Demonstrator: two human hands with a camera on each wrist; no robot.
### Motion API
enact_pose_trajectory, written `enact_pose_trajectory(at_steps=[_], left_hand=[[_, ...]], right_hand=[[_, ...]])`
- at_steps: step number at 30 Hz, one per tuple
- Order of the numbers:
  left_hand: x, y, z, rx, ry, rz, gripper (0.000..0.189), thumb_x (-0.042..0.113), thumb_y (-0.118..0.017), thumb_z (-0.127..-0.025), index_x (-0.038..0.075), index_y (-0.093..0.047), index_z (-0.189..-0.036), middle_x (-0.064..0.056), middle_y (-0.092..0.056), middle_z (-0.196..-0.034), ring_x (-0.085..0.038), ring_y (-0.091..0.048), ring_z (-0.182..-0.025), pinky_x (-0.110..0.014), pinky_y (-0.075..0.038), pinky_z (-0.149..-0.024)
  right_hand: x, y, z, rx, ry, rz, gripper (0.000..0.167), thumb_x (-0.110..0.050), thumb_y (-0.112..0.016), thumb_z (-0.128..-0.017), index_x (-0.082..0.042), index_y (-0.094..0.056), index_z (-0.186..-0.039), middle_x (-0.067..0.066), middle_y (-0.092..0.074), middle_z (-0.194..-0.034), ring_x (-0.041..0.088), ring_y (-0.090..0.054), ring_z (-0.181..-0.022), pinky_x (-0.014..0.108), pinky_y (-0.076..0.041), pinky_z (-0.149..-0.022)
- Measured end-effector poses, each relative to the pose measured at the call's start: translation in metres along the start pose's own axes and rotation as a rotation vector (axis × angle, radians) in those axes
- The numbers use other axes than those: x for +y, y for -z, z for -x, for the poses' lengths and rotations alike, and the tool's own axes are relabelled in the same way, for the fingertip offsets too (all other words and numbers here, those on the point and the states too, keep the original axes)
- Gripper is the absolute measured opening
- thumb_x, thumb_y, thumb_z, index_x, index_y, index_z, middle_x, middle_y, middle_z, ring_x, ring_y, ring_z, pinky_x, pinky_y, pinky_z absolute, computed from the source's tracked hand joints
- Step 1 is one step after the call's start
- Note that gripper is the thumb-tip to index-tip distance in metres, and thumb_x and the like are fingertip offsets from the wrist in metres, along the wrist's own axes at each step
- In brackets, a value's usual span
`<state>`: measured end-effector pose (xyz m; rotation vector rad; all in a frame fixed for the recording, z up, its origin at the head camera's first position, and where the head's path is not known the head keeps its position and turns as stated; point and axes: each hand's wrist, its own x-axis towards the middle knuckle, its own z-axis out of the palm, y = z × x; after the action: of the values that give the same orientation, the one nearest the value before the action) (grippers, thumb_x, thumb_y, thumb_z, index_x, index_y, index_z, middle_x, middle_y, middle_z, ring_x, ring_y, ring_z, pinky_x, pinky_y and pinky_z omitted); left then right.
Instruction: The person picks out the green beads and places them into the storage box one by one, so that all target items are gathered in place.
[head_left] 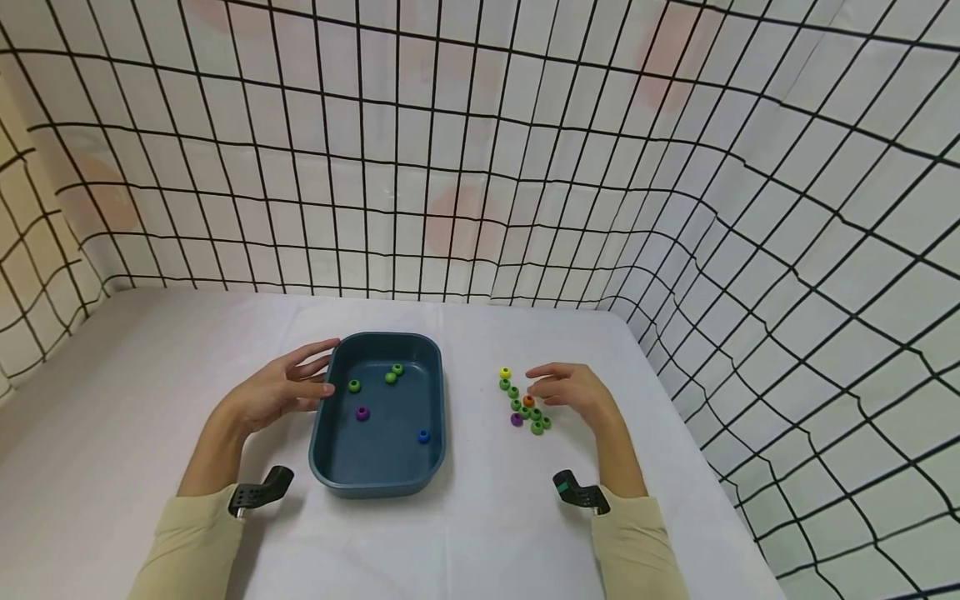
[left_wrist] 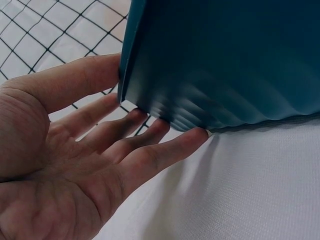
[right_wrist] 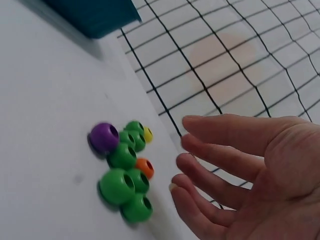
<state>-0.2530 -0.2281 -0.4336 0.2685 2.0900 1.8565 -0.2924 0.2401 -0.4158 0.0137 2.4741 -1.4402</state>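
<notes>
On the worktop (head_left: 487, 533), the left hand (head_left: 273, 387), relaxed, not grasping, touched the blue tray (head_left: 378, 490) at its side, perhaps to keep it steady with five beads (head_left: 362, 412) inside, while the right hand (head_left: 573, 388), loosely bent and empty, was near the bead group (head_left: 525, 413), seemingly placed within reach.

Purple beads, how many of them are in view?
2: one purple bead inside the blue tray, the other purple bead on the white surface, beside loose green beads.
</notes>
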Motion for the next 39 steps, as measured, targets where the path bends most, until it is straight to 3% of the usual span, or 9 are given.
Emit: enact_pose_trajectory(at_steps=[8,16,27,39], left_hand=[[-0.001,0.001,0.001,0.002,0.001,-0.006,0.088,0.008,-0.069,-0.093,0.017,-0.017,-0.164,-0.021,-0.016,-0.168,-0.049,-0.034,-0.146,-0.059,-0.046,-0.104],[0.001,0.001,0.000,-0.012,-0.001,0.004,0.087,0.008,-0.068,-0.094,0.017,-0.017,-0.164,-0.021,-0.015,-0.168,-0.048,-0.033,-0.147,-0.058,-0.047,-0.104],[0.000,0.000,0.000,-0.016,-0.003,0.010,0.087,0.007,-0.067,-0.094,0.016,-0.017,-0.164,-0.022,-0.015,-0.168,-0.049,-0.032,-0.147,-0.059,-0.046,-0.104],[0.000,0.001,0.000,-0.009,-0.004,0.005,0.086,0.008,-0.067,-0.094,0.017,-0.018,-0.164,-0.022,-0.015,-0.168,-0.049,-0.033,-0.146,-0.060,-0.045,-0.104]], right_hand=[[0.021,0.016,0.000,-0.114,0.015,0.089,0.028,-0.018,-0.075,-0.090,-0.008,-0.074,-0.117,0.007,-0.074,-0.115,0.018,-0.067,-0.099,0.038,-0.056,-0.094],[0.036,0.024,0.002,-0.217,0.061,0.068,0.027,-0.010,-0.076,-0.087,-0.003,-0.073,-0.113,0.009,-0.073,-0.113,0.017,-0.066,-0.098,0.030,-0.055,-0.090],[0.046,0.026,0.000,-0.259,0.070,0.104,0.028,-0.009,-0.079,-0.082,-0.007,-0.075,-0.109,0.005,-0.076,-0.107,0.019,-0.065,-0.097,0.031,-0.053,-0.086],[0.043,0.025,-0.003,-0.284,0.095,0.114,0.029,-0.006,-0.081,-0.078,0.000,-0.070,-0.105,0.005,-0.072,-0.098,0.019,-0.061,-0.087,0.031,-0.052,-0.079]])
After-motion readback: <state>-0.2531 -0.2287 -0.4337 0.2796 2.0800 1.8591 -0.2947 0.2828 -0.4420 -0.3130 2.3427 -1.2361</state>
